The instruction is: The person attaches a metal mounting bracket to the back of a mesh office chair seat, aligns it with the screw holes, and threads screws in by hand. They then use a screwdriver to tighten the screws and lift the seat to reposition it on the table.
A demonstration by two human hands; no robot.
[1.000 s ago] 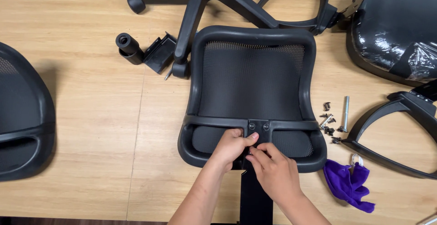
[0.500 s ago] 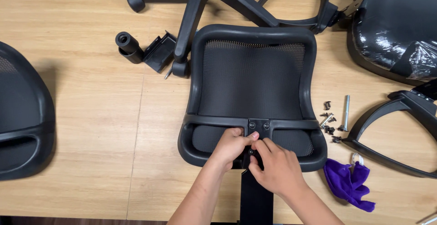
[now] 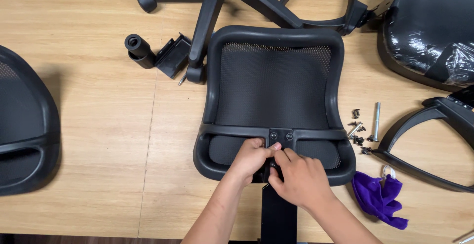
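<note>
Both hands, left hand (image 3: 252, 157) and right hand (image 3: 299, 179), pinch a small black part, largely hidden, at the mesh chair backrest (image 3: 274, 86); loose bolts (image 3: 364, 125) and purple cloth (image 3: 379, 198) lie lower right.

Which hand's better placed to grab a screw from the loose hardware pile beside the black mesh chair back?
Right, probably. The right hand is nearer the pile of loose screws on the right; the left hand would have to cross over it.

Left hand (image 3: 253, 157) and right hand (image 3: 301, 177) curled; fingertips touching

Both hands cover the bracket joint on the mesh chair back (image 3: 274, 83); the wrapped seat (image 3: 429, 26) runs off-frame.
</note>
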